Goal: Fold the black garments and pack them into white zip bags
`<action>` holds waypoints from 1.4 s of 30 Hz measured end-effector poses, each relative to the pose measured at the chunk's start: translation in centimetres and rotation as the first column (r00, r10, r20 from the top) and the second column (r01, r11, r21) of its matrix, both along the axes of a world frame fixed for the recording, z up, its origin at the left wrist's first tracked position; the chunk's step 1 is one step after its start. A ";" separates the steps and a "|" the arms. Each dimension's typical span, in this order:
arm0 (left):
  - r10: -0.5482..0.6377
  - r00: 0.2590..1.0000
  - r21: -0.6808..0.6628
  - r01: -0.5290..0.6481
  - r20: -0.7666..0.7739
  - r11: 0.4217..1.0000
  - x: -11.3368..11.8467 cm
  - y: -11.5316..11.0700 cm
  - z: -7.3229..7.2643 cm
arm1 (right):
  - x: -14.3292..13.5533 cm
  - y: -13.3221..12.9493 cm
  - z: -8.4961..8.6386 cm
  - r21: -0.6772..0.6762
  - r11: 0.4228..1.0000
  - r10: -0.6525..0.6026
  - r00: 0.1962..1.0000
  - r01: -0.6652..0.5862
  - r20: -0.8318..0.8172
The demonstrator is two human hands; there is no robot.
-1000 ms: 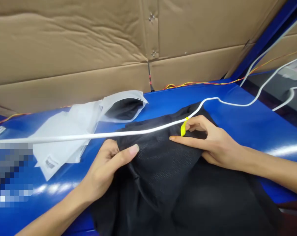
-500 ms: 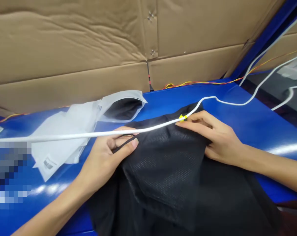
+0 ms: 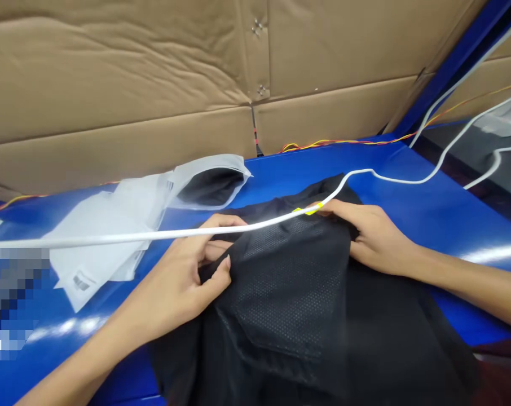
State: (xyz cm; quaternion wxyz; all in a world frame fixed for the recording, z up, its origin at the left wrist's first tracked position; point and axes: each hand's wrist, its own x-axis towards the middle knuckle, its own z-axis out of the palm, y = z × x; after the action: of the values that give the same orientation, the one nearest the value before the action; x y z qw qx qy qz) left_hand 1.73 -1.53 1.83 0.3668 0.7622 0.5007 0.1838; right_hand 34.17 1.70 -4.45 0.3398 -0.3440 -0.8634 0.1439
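A black garment [image 3: 289,287] with a dotted, mesh-like panel is spread over the near part of the blue table. My left hand [image 3: 188,270] has its edge between the thumb and curled fingers, at the left of the panel. On the other side, my right hand [image 3: 374,237] grips a fold at the upper right, its fingertips partly hidden by cloth and cable. A white cable [image 3: 196,232] with a yellow marking [image 3: 308,210] crosses the view in front of the garment and both hands' fingers.
White plastic bags [image 3: 107,225] lie at the left on the blue table [image 3: 391,163], one open with dark cloth inside. Brown cardboard [image 3: 154,73] walls the back. Twisted red and yellow wires [image 3: 323,143] run along its foot. Clear packaging [image 3: 503,115] sits at far right.
My left thumb has slid down slightly and apart from the fingers, which rose behind the cable. My right fingers moved further over the cloth edge, and the mesh panel lies flatter.
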 end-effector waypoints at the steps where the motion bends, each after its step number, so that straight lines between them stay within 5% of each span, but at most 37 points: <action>1: -0.006 1.000 -0.046 0.006 0.021 0.999 -0.1 0.2 0.1 | 0.1 0.0 -0.1 0.032 0.999 0.024 0.999 -0.025 0.022; 6: -0.055 0.998 -0.088 0.055 0.008 0.995 -0.4 0.7 0.3 | 0.3 0.0 -0.3 0.114 0.987 0.105 0.992 -0.112 0.069; 9: -0.081 0.988 0.189 0.106 -0.132 0.976 -0.1 0.2 -0.2 | 0.2 0.0 -0.4 0.148 0.983 0.098 0.992 -0.108 0.075; 12: -0.040 0.965 0.577 0.187 -0.258 0.795 0.4 -0.4 -0.5 | 0.1 0.0 -0.3 0.159 0.984 0.063 0.994 -0.076 0.085; 14: -0.120 0.945 0.675 0.302 -0.303 0.673 0.5 -0.6 -0.5 | -0.1 0.0 -0.1 0.146 0.989 0.026 0.998 -0.034 0.054; 17: -0.346 0.840 0.589 0.540 -0.418 0.601 0.4 -0.5 -0.2 | -0.2 0.0 0.0 0.149 0.988 -0.023 0.999 0.028 -0.037; 23: -0.538 0.721 0.295 0.680 -0.438 0.671 0.0 0.2 -0.8 | -0.3 -0.1 -0.5 0.167 0.986 -0.004 0.996 0.018 -0.084; 32: -0.552 0.727 0.285 0.676 -0.410 0.679 -0.1 0.3 -0.8 | 0.7 0.7 0.4 -0.162 0.968 0.155 0.967 -0.190 -0.204; 37: -0.554 0.723 0.302 0.682 -0.412 0.666 0.2 0.4 -1.2 | 0.1 -0.1 1.0 -0.469 0.882 -0.124 0.977 0.029 -0.173; 42: -0.510 0.722 0.457 0.692 -0.469 0.559 0.7 0.2 -1.4 | -0.8 -0.6 1.1 -0.467 0.865 -0.182 0.982 0.184 0.050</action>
State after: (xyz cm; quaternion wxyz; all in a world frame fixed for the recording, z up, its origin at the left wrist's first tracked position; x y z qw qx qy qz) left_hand 2.41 -1.29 0.42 0.0685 0.9799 0.1673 0.0845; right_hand 33.36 1.07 -3.39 0.2565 -0.4965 -0.7673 0.3147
